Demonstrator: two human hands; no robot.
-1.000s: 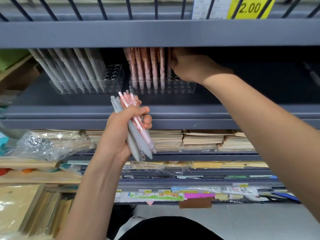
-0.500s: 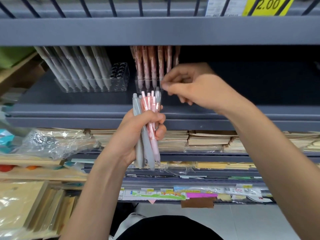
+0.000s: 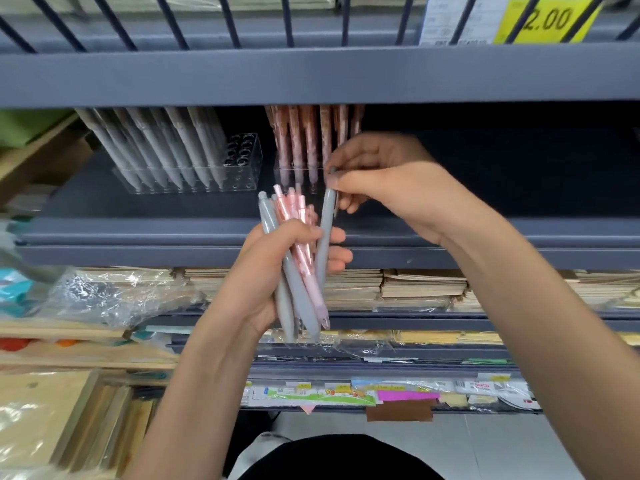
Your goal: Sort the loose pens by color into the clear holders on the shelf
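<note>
Pens, loose bundle (image 3: 300, 271): grey and pink barrels mixed, held upright in front of the shelf (image 3: 138, 233) edge, tips down and clicker ends up. Left hand (image 3: 266, 282) grips the bundle, thumb across the front, fingers (image 3: 341, 262) curled round from behind. Right hand (image 3: 398, 188) pinches the top end of one grey pen (image 3: 325, 230) between thumb and forefinger; its other fingers curl loosely beneath. That pen stands just right of the bundle, tilted a little, with its lower half lying across the left fingertips.

We note two clear holders on the shelf, behind the hands. Left holder (image 3: 242, 161): rows of grey pens (image 3: 166, 147) leaning left, bare holes showing at its right end. Right holder (image 3: 294, 174): pink pens (image 3: 298, 133) standing upright, partly hidden by the right hand.

Yellow price tag (image 3: 550, 20) on the rail above reads 2.00. Below the shelf we see stacked notebooks (image 3: 422, 285), and crinkled plastic wrap (image 3: 114, 292) at the left.
</note>
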